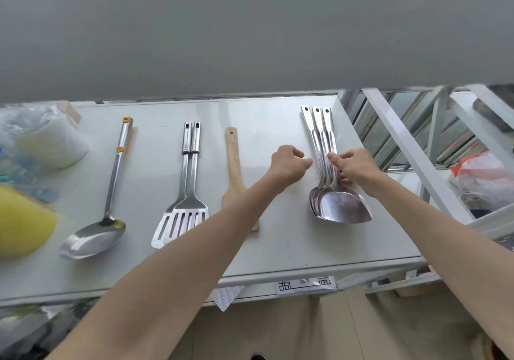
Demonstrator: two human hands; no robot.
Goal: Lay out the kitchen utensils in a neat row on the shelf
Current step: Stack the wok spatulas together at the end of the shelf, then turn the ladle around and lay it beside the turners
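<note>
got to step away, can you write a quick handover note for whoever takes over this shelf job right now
Left hand: loosely curled beside the steel turners, holding nothing.
Right hand: fingers on the turners' handles, nudging the nested stack.
On the shelf, left to right: ladle, two slotted turners, wooden spatula, steel turners.
Done: four groups in a row.
Left: square up the steel turners.

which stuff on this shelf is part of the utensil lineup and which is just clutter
Part of the job:
- large spoon with orange handle trim
- two slotted turners, stacked
- wooden spatula
- three steel spatulas, nested, touched by the right hand; left hand beside them

Just lying about:
- clear plastic bags, far left
- yellow object, blurred
- orange-and-white bag, next shelf
</note>
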